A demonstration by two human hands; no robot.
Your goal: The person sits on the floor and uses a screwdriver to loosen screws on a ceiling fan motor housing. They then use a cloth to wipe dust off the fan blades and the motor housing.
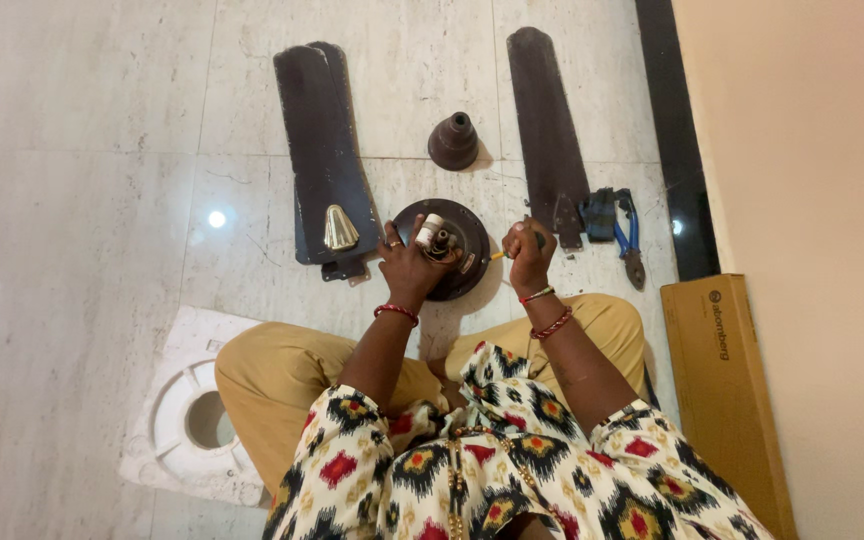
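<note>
Steadying the fan motor on the floor, tool in my other hand.

My left hand (407, 262) grips the round dark fan motor (457, 240) at its near-left edge, just ahead of my knees. My right hand (527, 252) is closed around a screwdriver (500, 254), whose shaft lies roughly level, pointing leftward into the motor's right side. Fan blades (324, 150) and blue pliers (624, 232) lie beside it.

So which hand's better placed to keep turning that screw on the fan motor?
Right hand, probably: it grips the screwdriver, tip at the motor. Left hand steadies the housing.
</note>
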